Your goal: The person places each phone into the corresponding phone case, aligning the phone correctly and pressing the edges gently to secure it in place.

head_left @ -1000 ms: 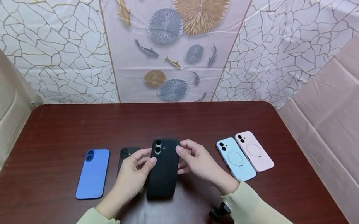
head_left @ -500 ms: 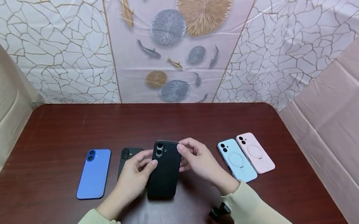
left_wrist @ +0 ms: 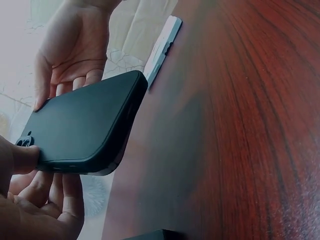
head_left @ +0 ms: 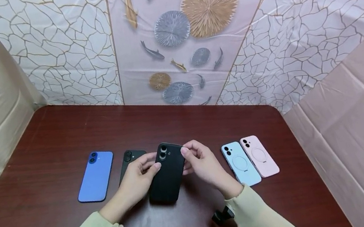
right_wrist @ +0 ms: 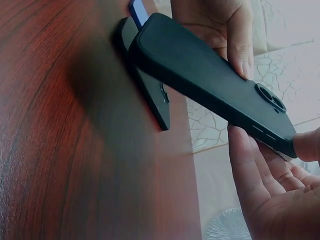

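Observation:
A black phone (head_left: 166,179) in what looks like a black case is held up tilted over the table, its back and camera rings facing up. My left hand (head_left: 137,180) grips its left edge, thumb on the back and fingers beneath. At the upper right corner my right hand (head_left: 204,163) pinches it, thumb on top. In the right wrist view the side buttons of the held phone (right_wrist: 200,75) show; its screen side is hidden. Partly behind my left hand lies another black phone (head_left: 134,155), also seen flat on the table in the right wrist view.
A blue phone (head_left: 96,178) lies back up on the left of the dark red wooden table (head_left: 182,117). To the right, a light blue phone case (head_left: 241,163) and a pink one (head_left: 259,156), each with a ring, lie side by side. Patterned cloth (head_left: 176,55) hangs behind.
The upper end of the held phone has dipped slightly toward me, and its top edge now shows more. Both hands keep their grip almost unmoved. The head view has shifted a little.

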Tool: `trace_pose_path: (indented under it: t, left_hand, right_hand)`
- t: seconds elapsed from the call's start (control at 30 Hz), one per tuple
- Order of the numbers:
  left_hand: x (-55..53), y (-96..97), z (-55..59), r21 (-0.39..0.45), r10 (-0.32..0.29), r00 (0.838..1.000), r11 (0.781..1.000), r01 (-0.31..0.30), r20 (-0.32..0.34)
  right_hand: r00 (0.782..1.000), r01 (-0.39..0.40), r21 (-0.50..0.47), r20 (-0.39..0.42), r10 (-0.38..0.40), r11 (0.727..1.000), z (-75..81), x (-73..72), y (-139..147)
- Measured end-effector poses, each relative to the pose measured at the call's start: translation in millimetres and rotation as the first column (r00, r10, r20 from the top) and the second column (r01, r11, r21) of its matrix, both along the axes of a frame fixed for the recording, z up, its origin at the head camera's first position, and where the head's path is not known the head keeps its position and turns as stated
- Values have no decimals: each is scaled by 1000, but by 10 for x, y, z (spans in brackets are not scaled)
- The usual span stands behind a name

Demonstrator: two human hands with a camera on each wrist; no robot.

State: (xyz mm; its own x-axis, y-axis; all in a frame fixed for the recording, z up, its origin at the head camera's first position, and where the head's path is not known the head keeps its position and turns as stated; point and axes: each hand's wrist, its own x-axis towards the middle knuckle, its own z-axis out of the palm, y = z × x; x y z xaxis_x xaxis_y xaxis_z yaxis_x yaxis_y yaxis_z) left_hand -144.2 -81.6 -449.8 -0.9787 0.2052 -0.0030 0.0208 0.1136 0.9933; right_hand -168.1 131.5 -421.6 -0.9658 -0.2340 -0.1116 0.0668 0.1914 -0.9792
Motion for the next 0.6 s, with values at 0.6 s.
trace_pose_path:
  t: [0.6]
  left_hand:
    - [-2, 75, 8, -11, 14, 999, 1000, -15, -44]
  right_hand:
    - [1000, 15, -24, 17, -15, 1000, 44, 30, 58]
